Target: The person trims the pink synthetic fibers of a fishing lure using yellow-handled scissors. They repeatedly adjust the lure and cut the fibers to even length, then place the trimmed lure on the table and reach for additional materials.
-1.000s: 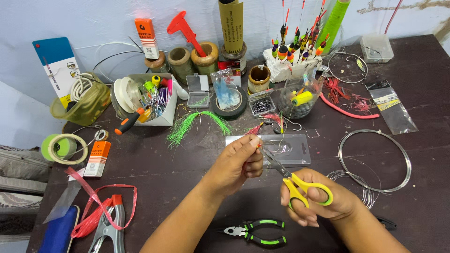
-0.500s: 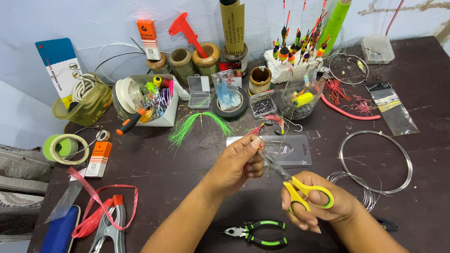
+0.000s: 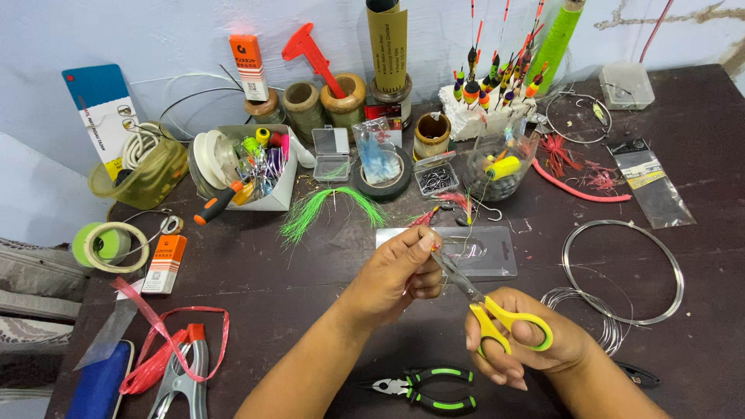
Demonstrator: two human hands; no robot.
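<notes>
**Scissors meet a pinched strand over a crowded bench**

A thin strand (image 3: 429, 235), too fine to identify, is pinched between thumb and fingertips of the left hand (image 3: 398, 273), held above the table (image 3: 310, 295) just in front of a clear blister pack (image 3: 481, 252). Raising it off the surface appears to give the blades room to close around it. The right hand (image 3: 521, 341) is curled through the yellow loops of the scissors (image 3: 489, 306), whose tips point up and left to the pinch; I cannot tell whether the blades are parted.

Pliers (image 3: 423, 386) with green grips lie just below both hands, within easy reach. A green tuft (image 3: 322, 209) lies behind the left hand, and red lures (image 3: 454, 206) lie beside it. Wire coils (image 3: 621, 271) sit to the right, kept flat and out of the way. Floats (image 3: 493, 89) stand upright in a foam block at the back, near spools, a jar and small boxes. A metal clamp (image 3: 182, 372) and red ribbon rest at the near left corner.
</notes>
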